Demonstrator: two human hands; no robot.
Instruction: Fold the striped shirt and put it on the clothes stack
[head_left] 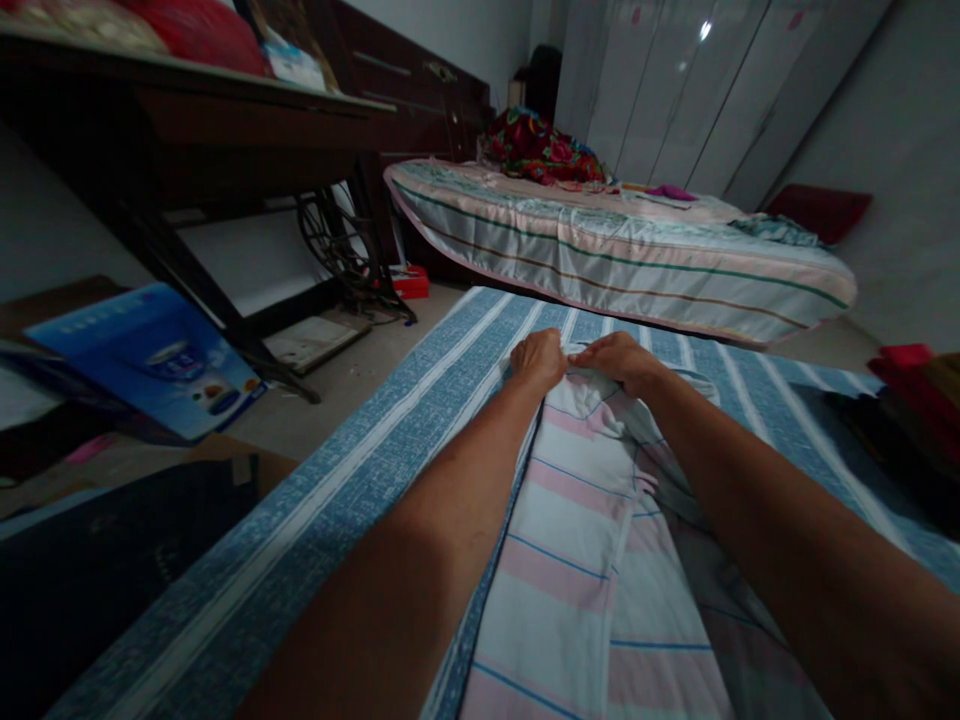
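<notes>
A white and pink striped garment (pixel 570 520) with thin blue lines lies lengthwise on a blue and white striped sheet (pixel 360 440). Its far end is bunched up; I cannot tell whether that is a collar or a waistband. At the left of this end, my left hand (pixel 538 358) is closed in a fist on the cloth. My right hand (pixel 619 358) is beside it, fingers pinching the same far edge, the two hands nearly touching. Under my right forearm, more folds of the garment are partly hidden in shadow.
Folded dark and red clothes (pixel 911 420) are stacked at the right. Beyond stands a bed (pixel 600 235) with a red floral blanket (pixel 544 150). To the left are a sewing machine table (pixel 247 140), a blue box (pixel 161 355) and dark jeans (pixel 142 560).
</notes>
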